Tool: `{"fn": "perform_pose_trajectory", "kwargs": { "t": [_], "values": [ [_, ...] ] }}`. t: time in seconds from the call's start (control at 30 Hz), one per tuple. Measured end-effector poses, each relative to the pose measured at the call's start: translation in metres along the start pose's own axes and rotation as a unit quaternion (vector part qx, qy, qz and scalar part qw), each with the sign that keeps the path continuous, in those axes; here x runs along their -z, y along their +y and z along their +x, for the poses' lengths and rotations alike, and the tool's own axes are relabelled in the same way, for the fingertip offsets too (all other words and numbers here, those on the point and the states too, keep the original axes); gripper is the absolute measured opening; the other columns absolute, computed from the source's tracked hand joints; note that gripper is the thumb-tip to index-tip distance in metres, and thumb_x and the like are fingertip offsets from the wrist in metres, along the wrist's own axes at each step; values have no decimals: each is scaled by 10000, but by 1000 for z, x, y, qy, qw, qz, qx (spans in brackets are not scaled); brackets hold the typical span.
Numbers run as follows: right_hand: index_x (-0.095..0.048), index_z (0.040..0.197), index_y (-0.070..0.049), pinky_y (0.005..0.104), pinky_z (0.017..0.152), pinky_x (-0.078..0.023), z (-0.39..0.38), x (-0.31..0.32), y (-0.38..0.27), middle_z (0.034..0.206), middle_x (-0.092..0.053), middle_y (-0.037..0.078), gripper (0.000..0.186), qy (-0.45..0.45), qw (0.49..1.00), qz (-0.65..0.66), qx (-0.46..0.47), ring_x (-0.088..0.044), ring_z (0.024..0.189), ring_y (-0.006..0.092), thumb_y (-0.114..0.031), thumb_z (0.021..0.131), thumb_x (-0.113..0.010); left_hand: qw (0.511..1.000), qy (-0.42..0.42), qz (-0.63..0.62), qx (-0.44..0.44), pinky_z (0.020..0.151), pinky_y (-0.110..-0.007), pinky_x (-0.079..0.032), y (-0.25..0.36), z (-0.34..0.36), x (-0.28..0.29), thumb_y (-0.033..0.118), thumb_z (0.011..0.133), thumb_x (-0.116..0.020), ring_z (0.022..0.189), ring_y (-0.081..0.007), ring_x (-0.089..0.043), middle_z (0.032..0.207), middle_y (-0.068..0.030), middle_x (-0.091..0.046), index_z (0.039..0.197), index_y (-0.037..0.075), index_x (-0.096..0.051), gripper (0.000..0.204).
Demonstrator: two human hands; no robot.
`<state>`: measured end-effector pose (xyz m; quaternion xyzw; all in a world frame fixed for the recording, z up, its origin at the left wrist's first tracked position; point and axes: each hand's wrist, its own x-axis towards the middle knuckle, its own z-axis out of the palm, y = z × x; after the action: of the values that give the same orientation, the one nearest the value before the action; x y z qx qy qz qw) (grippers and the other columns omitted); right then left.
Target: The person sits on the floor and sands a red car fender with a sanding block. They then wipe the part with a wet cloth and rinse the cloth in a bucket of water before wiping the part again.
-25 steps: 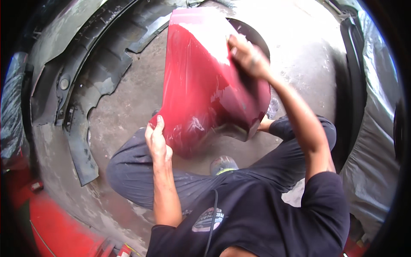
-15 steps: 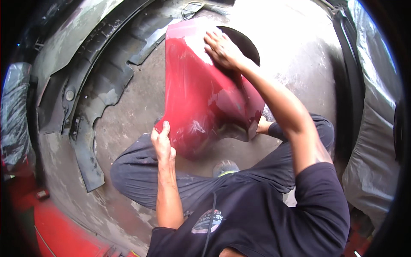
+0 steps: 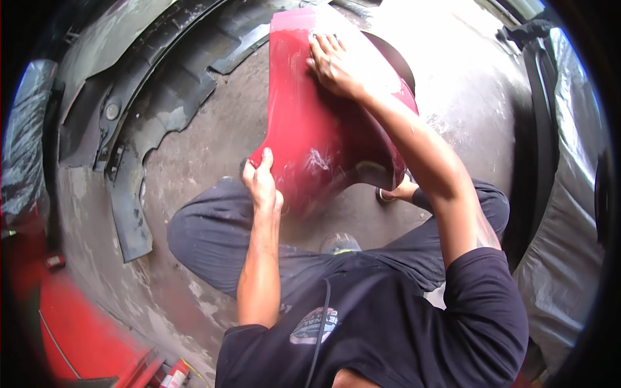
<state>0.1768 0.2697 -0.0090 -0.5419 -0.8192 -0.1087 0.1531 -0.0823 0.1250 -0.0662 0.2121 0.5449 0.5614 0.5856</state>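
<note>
Left grip [image 3: 262, 184] is closed on the red panel [image 3: 291, 110] at its near left corner, thumb on top, fingers hidden beneath; the panel extends ahead and rightward. Right grip [image 3: 333, 68] lies over the far part, fingers extended; whether its palm covers anything, I cannot tell. The panel looks light, stiff, smooth and probably slippery, best held by its edges. Leftward, a dark curved part [image 3: 132, 220] lies on the floor [image 3: 226, 119].

left hand's [image 3: 262, 181] fingers mostly hidden behind red panel [image 3: 290, 116], right hand's [image 3: 335, 70] palm hidden against it, panel's upper right washed out by glare, grey bumper [image 3: 147, 123] cut off above, black shirt [image 3: 394, 323] cut off below
</note>
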Motion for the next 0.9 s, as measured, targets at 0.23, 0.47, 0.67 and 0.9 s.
{"fn": "perform_pose_trajectory", "kwargs": {
  "t": [0.23,0.47,0.67,0.9],
  "values": [
    [-441,1501,68,537,1272,-205,-104,11,-77,1594,-410,273,642,-93,988,70,100,-322,1531,421,-352,1023,-523,999,4,-34,3,862,-334,-548,7,-5,-4,57,999,-674,930,-177,-660,1082,-100,-703,1162,-31,-632,189],
    [-484,1468,68,545,1221,-301,-11,-25,-84,1541,-466,285,567,15,1000,16,12,-402,1470,444,-327,1061,-490,1000,11,-7,10,975,-342,-510,7,-1,-9,285,1089,-570,1056,-193,-634,1167,-120,-685,1221,-47,-620,361],
    [-463,1490,39,541,1231,-304,-111,5,-138,1561,-447,272,593,-62,967,193,153,-403,1482,408,-284,1003,-568,983,28,-163,85,1119,-408,-456,13,-7,-4,460,1117,-439,1251,-269,-601,1339,-178,-638,1331,-64,-591,585],
    [-469,1483,57,556,1211,-322,-65,-3,-152,1526,-500,264,558,8,996,46,75,-438,1452,429,-239,1015,-535,968,-94,-214,92,1198,-490,-361,20,6,3,693,1068,-191,1400,-315,-483,1507,-183,-505,1502,-23,-399,863]
  ]
}}
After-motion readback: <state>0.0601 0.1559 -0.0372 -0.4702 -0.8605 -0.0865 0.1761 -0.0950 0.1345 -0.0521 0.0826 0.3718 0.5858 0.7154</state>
